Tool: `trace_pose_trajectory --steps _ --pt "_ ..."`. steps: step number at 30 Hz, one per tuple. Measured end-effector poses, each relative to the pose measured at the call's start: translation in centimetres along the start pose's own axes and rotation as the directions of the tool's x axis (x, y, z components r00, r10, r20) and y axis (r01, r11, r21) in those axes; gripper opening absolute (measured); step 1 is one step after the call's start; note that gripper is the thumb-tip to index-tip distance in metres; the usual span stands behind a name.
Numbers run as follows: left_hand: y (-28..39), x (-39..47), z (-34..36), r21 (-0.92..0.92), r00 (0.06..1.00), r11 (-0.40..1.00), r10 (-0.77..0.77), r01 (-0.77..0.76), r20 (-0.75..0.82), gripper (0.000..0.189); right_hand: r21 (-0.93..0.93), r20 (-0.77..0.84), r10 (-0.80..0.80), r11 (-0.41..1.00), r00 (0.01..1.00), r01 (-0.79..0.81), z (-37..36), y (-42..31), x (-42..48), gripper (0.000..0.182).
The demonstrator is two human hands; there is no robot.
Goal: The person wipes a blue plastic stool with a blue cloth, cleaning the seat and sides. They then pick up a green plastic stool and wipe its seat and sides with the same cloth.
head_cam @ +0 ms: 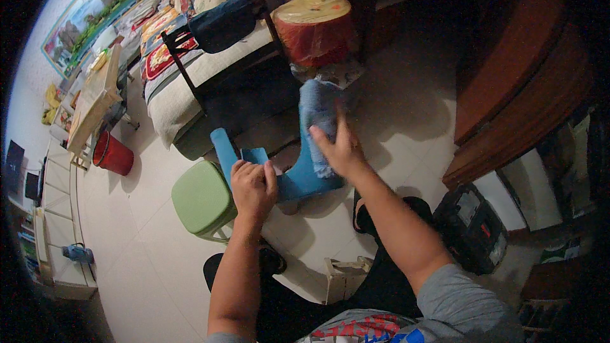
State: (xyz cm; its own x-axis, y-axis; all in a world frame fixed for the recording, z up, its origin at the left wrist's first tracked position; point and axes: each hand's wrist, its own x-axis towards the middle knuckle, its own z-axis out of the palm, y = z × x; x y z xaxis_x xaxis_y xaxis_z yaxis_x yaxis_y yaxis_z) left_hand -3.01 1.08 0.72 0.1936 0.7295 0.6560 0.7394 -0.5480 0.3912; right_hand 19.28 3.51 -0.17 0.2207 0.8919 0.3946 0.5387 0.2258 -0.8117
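A blue plastic frame (305, 186) with a deep U-shaped cutout is held up before me, apparently part of a small piece of furniture. My left hand (253, 186) is closed around its left part, below an upright blue arm. A folded blue-grey cloth (321, 119) lies along the frame's right upright. My right hand (345, 145) holds the cloth against that upright, with the thumb and a finger spread over it. The right hand's other fingers are partly hidden, and its edges are slightly blurred.
A green stool (202, 197) stands close to my left hand. Beyond are a sofa (171, 100), a dark metal frame with dark cloth (224, 24) and a red wrapped drum (312, 33). A red bucket (114, 152) is at left, a black case (472, 228) at right, a low wooden stool (345, 278) between my legs.
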Motion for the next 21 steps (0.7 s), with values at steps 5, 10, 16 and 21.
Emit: trace_pose_trajectory --steps 5,10,16,21 --pt "-1.2 -0.2 -0.6 0.035 0.992 0.991 -0.126 0.127 -0.025 0.039 -0.156 0.116 -0.275 0.944 0.954 0.291 2.0 -3.7 -4.5 0.084" --pt "-3.1 -0.4 -0.2 0.035 0.981 0.993 -0.108 0.115 -0.161 0.043 -0.312 0.271 -0.366 0.842 0.89 0.441 2.8 -6.6 -7.9 0.083" --pt "-4.1 0.2 -1.3 -0.203 0.855 0.857 -0.502 0.473 -0.127 0.057 -0.171 0.176 -0.358 0.906 0.917 0.386 1.1 -6.2 -5.0 0.079" --pt "-5.7 0.2 -1.6 -0.287 0.833 0.835 -0.527 0.469 -0.171 0.059 0.094 0.048 -0.301 0.951 0.953 0.295 1.1 -1.1 -2.7 0.071"
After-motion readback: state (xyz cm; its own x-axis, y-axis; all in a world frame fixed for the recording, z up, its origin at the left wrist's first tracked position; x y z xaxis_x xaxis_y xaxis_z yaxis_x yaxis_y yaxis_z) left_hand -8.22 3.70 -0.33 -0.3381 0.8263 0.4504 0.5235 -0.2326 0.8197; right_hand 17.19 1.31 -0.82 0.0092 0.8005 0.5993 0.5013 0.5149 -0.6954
